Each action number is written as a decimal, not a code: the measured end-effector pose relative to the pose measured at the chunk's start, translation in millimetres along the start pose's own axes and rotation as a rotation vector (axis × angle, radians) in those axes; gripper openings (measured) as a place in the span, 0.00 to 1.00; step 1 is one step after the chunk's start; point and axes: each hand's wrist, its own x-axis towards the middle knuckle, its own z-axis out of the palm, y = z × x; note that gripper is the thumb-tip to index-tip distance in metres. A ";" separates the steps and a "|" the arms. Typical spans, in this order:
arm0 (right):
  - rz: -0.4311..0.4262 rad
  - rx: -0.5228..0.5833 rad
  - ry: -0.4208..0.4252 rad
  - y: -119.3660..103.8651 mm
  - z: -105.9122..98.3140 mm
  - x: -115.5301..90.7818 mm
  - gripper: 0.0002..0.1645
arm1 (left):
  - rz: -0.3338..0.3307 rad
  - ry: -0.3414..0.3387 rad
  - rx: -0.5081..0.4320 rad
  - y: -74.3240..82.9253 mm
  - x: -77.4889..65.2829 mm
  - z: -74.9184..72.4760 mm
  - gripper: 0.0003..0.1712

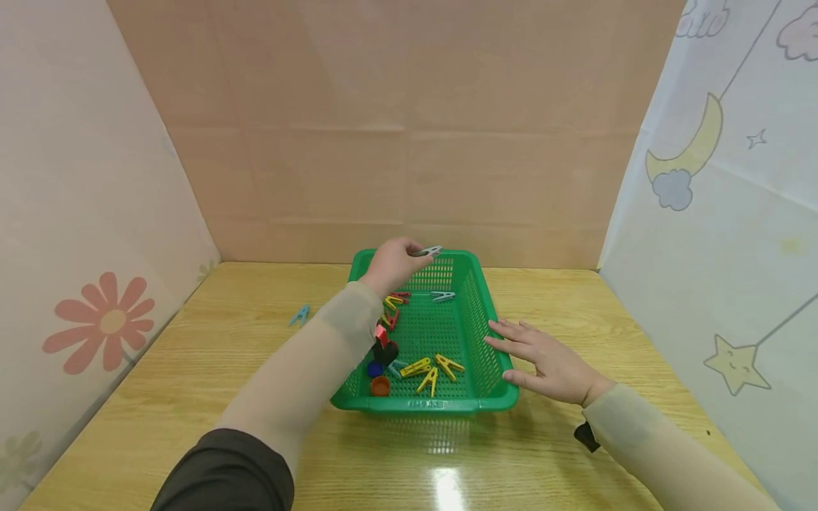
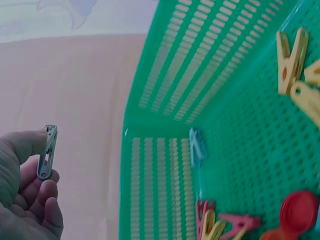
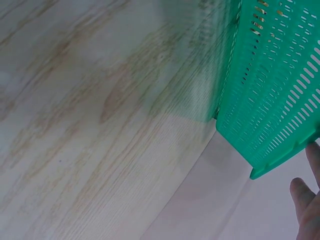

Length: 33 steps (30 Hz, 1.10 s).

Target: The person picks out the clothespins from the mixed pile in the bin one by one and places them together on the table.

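Observation:
My left hand (image 1: 391, 266) pinches a grey-blue clothespin (image 2: 47, 152) between thumb and fingers, above the far end of a green plastic basket (image 1: 424, 404). On the basket's right rim rest the fingertips of my right hand (image 1: 543, 360), its fingers spread and fairly straight. Inside the basket are several yellow clothespins (image 1: 447, 365), red clothespins (image 2: 240, 220) at the left side, and a light blue clothespin (image 1: 443, 296) near the far wall. An orange-red cap (image 1: 380, 386) and a blue cap (image 1: 375, 369) lie in the near left corner. My left forearm hides part of the basket's left side.
A blue clothespin (image 1: 300, 315) lies on the wooden table (image 1: 255, 291) left of the basket. A tan backdrop (image 1: 409, 142) stands behind the table, with patterned side panels left and right (image 1: 703, 270).

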 end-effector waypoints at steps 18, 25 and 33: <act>0.029 -0.015 -0.021 -4.0 -2.3 -0.1 0.36 | -0.076 0.129 -0.100 -39.5 -12.3 -67.0 0.19; 0.037 -0.006 -0.021 -5.3 -2.8 -0.3 0.36 | -0.110 0.181 -0.142 -64.3 -19.9 -91.3 0.22; 0.032 -0.004 -0.016 -4.0 -1.5 -0.2 0.35 | -0.203 0.219 -0.128 -96.2 -35.4 -115.3 0.28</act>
